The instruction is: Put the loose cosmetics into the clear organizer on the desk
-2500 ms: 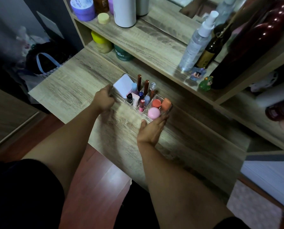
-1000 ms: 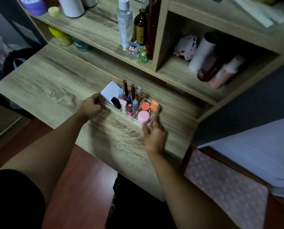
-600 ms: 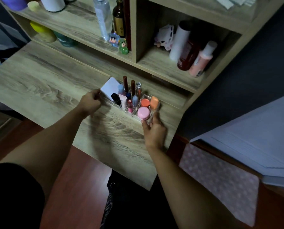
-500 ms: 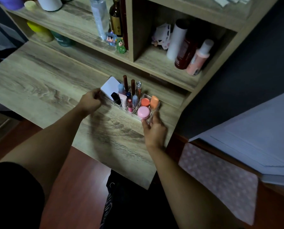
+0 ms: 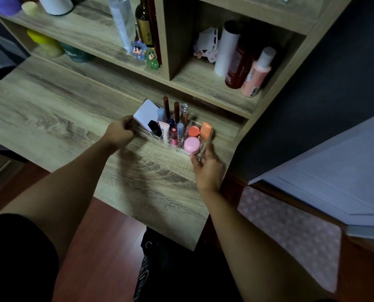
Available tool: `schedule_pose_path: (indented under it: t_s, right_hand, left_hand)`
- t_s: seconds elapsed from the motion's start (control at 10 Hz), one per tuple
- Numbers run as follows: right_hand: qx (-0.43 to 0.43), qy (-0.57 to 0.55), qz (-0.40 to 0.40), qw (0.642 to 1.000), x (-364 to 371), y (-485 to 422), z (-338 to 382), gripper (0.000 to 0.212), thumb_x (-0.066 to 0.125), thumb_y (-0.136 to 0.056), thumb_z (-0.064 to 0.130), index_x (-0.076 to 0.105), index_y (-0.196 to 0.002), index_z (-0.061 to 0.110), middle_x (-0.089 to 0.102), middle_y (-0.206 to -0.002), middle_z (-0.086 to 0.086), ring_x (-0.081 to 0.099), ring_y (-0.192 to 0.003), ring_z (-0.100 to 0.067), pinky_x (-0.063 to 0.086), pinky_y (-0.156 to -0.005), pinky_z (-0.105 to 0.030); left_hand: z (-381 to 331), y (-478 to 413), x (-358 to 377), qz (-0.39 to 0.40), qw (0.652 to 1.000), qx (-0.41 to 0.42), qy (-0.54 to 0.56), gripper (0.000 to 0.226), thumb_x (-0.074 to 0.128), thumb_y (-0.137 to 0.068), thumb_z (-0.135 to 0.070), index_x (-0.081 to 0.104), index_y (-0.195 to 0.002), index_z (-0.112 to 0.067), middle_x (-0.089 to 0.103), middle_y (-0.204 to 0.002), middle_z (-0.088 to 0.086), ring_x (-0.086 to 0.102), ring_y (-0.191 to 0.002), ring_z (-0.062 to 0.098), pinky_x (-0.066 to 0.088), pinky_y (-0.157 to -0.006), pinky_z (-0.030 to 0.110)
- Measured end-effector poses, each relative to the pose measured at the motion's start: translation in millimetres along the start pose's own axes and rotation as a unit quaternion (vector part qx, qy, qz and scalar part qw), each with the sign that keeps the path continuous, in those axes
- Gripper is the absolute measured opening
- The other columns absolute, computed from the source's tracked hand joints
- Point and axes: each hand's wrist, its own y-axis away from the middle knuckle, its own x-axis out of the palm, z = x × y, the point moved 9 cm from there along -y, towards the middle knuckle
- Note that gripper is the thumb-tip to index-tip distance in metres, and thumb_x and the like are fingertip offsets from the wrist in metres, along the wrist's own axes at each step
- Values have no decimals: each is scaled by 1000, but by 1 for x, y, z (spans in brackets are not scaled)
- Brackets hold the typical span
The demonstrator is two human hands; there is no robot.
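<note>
Both hands, left hand [image 5: 119, 134] and right hand [image 5: 207, 168], still grip the filled organizer [image 5: 198, 154], seemingly moved rightward, so sorting looks finished.

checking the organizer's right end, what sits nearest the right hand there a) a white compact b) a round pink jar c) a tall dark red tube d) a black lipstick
b: the round pink jar sits at the near right corner of the clear organizer, just ahead of the right hand; the white compact is at the far end by the left hand.
</note>
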Motion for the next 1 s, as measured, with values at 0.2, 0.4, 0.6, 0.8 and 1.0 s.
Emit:
schedule_pose_path:
  t_s: [0.2,0.4,0.6,0.8,1.0]
  right_hand:
    - [-4,10,-10,1000,-2,-2,0,66,63,-87,33,34,-144,16,65,-125,-11,65,-107,-24,54,-93,-34]
    - [0,20,6,1000,-4,-1,5,67,67,-84,31,37,-141,12,54,-136,-11,51,-124,-26,46,-102,-37]
    - [21,19,-13,1000,-24,14,25,68,66,-84,33,36,-140,8,47,-138,-15,45,-126,-28,43,-100,-36]
    - [-17,90,62,994,-34,31,49,59,49,-94,37,31,-142,9,40,-146,-13,37,-134,-27,33,-109,-36]
    - [-52,149,127,979,-50,34,63,56,25,-99,40,13,-150,18,11,-161,-5,7,-148,-23,9,-122,-46]
  left_hand:
    - [-4,2,2,16,1000,8,-1,78,37,-51,-6,52,-127,-18,65,-114,23,61,-106,38,51,-89,47]
    - [-9,7,3,17,997,3,-70,76,43,-71,-2,25,-144,-12,48,-138,23,46,-126,38,43,-100,43]
    - [-11,33,-11,-12,996,10,-86,76,42,-78,4,11,-147,-8,23,-155,17,25,-142,30,29,-115,41]
    - [-38,75,-6,-2,984,92,-155,69,51,-85,-9,17,-145,-3,25,-153,20,24,-141,32,24,-115,39]
    - [-93,95,17,24,962,167,-214,56,39,-94,-26,25,-140,2,27,-151,25,26,-140,33,23,-116,41]
